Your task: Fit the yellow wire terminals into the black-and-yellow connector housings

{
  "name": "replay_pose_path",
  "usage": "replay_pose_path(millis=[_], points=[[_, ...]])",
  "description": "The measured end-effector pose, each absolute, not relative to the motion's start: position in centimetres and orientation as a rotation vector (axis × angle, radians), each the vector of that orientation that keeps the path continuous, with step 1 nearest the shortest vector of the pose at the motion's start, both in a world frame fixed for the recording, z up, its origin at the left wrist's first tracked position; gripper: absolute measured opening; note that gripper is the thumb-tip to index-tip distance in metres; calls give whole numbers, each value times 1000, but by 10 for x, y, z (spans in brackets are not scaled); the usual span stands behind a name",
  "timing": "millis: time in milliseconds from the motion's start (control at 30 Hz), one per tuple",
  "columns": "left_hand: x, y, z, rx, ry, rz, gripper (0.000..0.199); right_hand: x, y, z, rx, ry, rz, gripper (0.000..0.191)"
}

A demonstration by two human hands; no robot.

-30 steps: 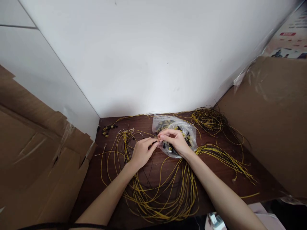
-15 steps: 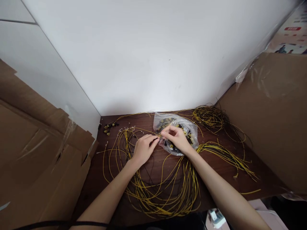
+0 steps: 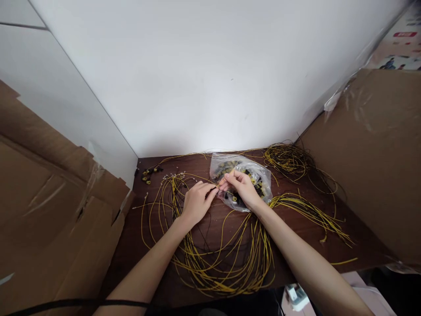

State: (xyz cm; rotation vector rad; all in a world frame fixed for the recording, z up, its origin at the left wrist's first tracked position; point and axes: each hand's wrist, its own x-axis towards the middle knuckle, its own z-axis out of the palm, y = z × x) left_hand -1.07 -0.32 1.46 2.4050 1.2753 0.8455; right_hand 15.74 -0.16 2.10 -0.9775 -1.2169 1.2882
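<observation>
Yellow wire (image 3: pixel 204 177) runs to pinched left fingers (image 3: pixel 211 188), beside the right fingers (image 3: pixel 227 181)

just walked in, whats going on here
The left hand pinches a wire; the right hand is close beside it, its hold too small to make out. Both sets of fingertips are near a bag of parts. A bundle of wires curves across the table, and a coil lies back right.

What the left fingers (image 3: pixel 211 188) pinch is too small to make out, and the leftmost cardboard (image 3: pixel 49 210) is cut off.
</observation>
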Motion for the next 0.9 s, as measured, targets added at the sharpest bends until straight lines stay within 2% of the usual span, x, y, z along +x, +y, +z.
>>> replay_pose_path(millis=[267, 567, 800, 900], points=[[-12, -2, 13, 2447, 1280, 764, 24, 160, -3, 16, -1063, -1581, 1067, 26], [-11, -2, 13, 2384, 1206, 735, 27, 158, -2, 15, -1003, -1382, 1209, 34], [-12, -2, 14, 2367, 1233, 716, 25, 163, -3, 14, -1107, -1649, 992, 26], [-12, -2, 15, 2354, 1209, 729, 25, 163, -2, 13, -1069, -1610, 1020, 27]])
